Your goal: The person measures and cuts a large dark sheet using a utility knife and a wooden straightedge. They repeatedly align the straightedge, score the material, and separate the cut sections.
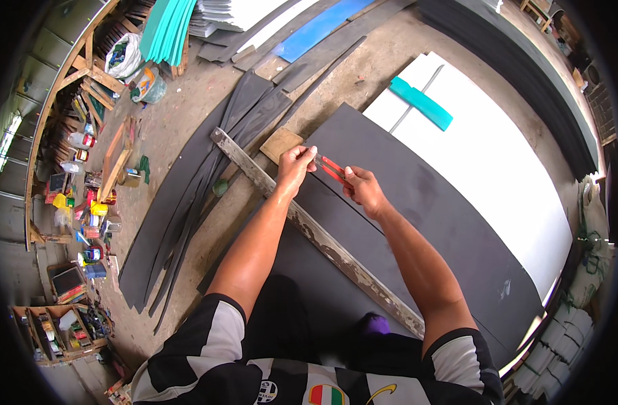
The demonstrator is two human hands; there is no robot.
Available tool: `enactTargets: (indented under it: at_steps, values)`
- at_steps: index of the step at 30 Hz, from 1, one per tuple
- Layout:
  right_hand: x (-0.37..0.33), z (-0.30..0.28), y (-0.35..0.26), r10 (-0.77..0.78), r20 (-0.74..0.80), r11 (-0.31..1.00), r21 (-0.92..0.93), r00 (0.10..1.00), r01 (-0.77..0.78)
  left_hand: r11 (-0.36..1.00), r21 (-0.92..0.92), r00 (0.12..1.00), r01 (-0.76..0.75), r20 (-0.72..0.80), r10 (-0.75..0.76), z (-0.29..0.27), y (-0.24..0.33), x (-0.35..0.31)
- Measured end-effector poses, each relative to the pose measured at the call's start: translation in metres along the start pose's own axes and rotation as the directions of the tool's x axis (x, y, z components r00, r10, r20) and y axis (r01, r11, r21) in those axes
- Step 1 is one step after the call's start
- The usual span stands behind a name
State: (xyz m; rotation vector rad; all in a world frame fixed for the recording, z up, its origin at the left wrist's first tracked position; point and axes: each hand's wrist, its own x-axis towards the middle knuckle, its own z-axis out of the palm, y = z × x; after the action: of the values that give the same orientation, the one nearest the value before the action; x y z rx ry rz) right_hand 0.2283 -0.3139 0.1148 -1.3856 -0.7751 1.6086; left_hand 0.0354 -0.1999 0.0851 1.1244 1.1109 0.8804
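A red utility knife (333, 170) is held up over the dark grey sheet (417, 189). My right hand (366, 192) is closed around its handle end. At the other end, by the blade, the fingers of my left hand (294, 169) pinch together on the knife; the fingers hide the very tip. Beneath my left forearm runs a long, worn straight bar (336, 251), lying across the sheet at a slant. A dark straight line, like a cut, shows in the sheet to the right of the bar. A small wooden board (280, 144) lies beside my left hand.
A white sheet (484, 148) lies beyond the grey one, bearing a teal strip (422, 105) and a thin grey rod. Dark offcut strips (187, 196) are heaped on the floor at left. Farther left stand paint cans (81, 140) and a wooden frame (116, 158). Teal sheets (166, 30) stand at the back.
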Motion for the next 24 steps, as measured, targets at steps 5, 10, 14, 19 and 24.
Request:
enactTargets:
  at_steps: [5,10,14,19,24]
  values:
    - [-0.021,-0.007,-0.007,-0.026,-0.009,0.998,-0.058,1.0,0.025,0.989,0.142,1.0,-0.029,0.011,0.027,0.008,0.013,-0.018]
    - [-0.042,-0.002,-0.015,-0.042,-0.018,0.991,-0.124,0.999,0.04,0.987,0.151,0.997,-0.047,-0.048,0.055,0.007,0.025,-0.024]
    - [-0.056,-0.003,-0.015,-0.01,-0.031,0.997,-0.082,0.999,0.007,0.984,0.179,0.998,-0.015,0.059,0.004,-0.002,0.039,-0.027]
    - [-0.067,-0.007,-0.014,-0.028,-0.019,0.982,-0.189,0.999,0.024,0.996,0.061,0.997,0.071,0.009,-0.072,-0.02,0.026,-0.02]
    - [-0.03,-0.006,0.003,-0.018,-0.058,0.935,-0.355,0.998,-0.004,0.836,0.524,0.975,0.166,-0.212,-0.061,-0.076,-0.046,0.018]
